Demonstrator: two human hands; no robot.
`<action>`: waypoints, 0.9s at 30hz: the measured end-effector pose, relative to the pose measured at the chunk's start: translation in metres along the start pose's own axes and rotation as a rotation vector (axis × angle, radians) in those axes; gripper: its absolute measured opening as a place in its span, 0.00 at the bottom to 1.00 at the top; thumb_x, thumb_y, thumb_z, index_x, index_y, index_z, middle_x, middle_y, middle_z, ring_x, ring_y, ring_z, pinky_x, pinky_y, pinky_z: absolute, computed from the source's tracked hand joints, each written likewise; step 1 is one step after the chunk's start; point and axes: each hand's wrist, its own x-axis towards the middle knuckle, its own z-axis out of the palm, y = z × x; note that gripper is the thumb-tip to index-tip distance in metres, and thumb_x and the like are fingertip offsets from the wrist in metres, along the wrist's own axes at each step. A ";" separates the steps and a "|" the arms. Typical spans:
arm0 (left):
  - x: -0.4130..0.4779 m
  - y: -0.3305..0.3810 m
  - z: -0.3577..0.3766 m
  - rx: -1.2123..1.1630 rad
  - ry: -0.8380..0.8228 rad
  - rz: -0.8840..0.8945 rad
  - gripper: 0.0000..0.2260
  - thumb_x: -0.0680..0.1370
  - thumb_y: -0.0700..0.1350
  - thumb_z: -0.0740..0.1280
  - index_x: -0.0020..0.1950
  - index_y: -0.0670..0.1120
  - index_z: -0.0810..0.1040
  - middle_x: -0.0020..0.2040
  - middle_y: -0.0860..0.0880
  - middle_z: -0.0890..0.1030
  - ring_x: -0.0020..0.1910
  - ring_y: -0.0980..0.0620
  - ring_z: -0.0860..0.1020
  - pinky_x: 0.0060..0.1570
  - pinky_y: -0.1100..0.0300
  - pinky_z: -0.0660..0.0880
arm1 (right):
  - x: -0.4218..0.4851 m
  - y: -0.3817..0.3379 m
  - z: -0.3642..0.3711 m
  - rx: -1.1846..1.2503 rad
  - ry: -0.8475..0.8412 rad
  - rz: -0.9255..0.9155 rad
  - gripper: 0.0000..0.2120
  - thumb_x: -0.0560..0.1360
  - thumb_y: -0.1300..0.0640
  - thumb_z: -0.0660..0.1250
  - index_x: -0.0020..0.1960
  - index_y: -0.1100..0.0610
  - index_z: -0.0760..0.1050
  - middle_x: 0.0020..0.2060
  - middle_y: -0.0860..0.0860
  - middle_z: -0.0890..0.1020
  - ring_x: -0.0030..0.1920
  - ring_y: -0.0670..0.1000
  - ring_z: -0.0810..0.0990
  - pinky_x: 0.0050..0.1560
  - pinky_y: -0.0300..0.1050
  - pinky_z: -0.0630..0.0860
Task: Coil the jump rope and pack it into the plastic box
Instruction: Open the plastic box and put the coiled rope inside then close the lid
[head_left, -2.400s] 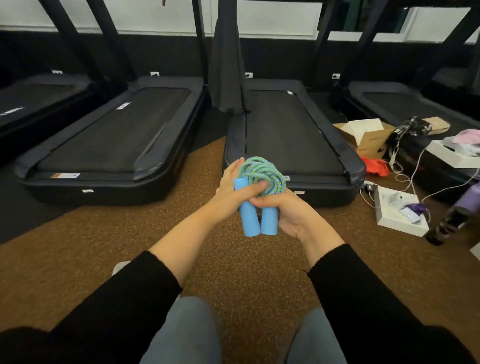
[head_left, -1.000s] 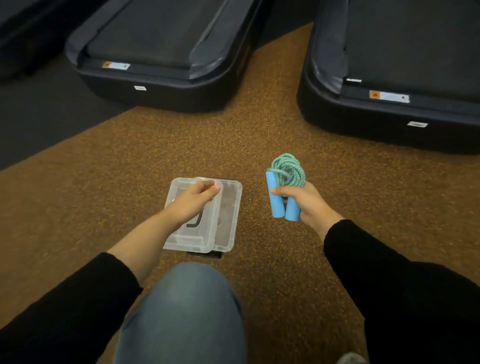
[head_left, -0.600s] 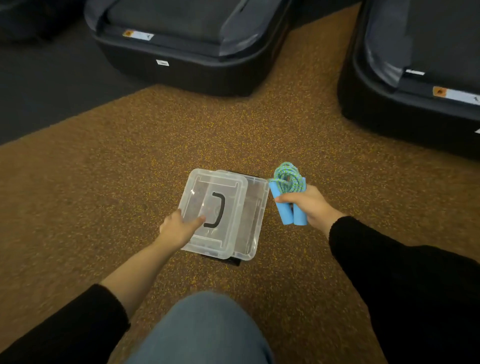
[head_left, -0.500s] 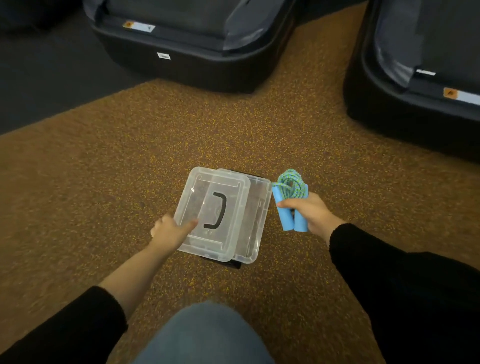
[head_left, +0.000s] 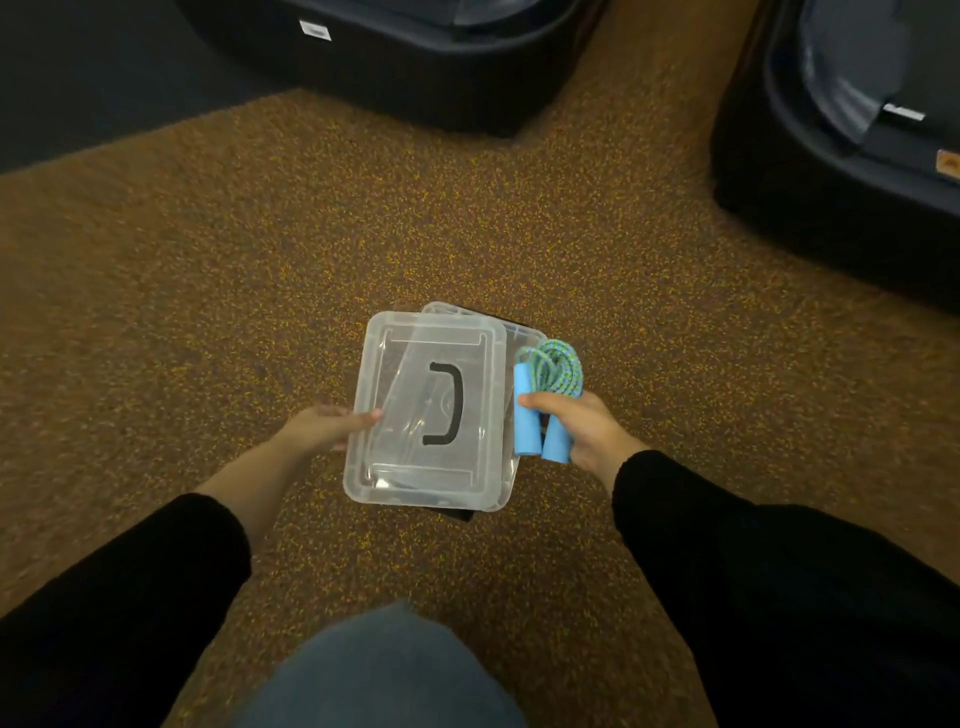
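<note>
The jump rope (head_left: 550, 374) is a coiled green-and-blue cord bundled with two light-blue foam handles. My right hand (head_left: 584, 428) is closed around the handles and holds the bundle just right of the box. The clear plastic box (head_left: 514, 338) sits on the brown floor, mostly covered by its clear lid (head_left: 410, 415), which has a black handle and lies shifted to the left, leaving the box's right rim showing. My left hand (head_left: 324, 426) grips the lid's left edge, thumb on top.
Two dark treadmill bases stand ahead, one at the top centre (head_left: 415, 57) and one at the top right (head_left: 852, 135). Brown speckled floor (head_left: 260, 260) surrounds the box. My jeans-clad knee (head_left: 379, 670) is at the bottom centre.
My left hand has taken the lid's left edge and the lid has shifted further left. My right hand has brought the rope bundle closer to the box's right side.
</note>
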 end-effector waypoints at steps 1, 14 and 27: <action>0.003 -0.001 0.001 -0.061 -0.033 0.006 0.23 0.70 0.55 0.72 0.55 0.40 0.78 0.59 0.41 0.79 0.53 0.44 0.79 0.61 0.44 0.72 | 0.002 0.002 0.000 0.008 0.011 0.003 0.10 0.69 0.65 0.73 0.49 0.57 0.77 0.46 0.54 0.81 0.45 0.53 0.80 0.44 0.48 0.78; 0.004 0.013 0.014 -0.331 -0.126 0.046 0.18 0.76 0.40 0.67 0.63 0.35 0.70 0.58 0.37 0.78 0.48 0.44 0.80 0.45 0.52 0.78 | 0.000 0.000 -0.015 0.036 0.038 0.024 0.11 0.69 0.65 0.73 0.49 0.57 0.76 0.49 0.56 0.80 0.47 0.54 0.79 0.53 0.54 0.77; -0.050 0.139 0.104 0.149 -0.313 0.195 0.11 0.76 0.40 0.69 0.54 0.42 0.70 0.51 0.44 0.78 0.52 0.44 0.78 0.55 0.49 0.75 | -0.074 -0.022 -0.143 0.112 0.171 -0.046 0.07 0.71 0.65 0.71 0.47 0.58 0.76 0.42 0.54 0.81 0.40 0.52 0.80 0.37 0.46 0.78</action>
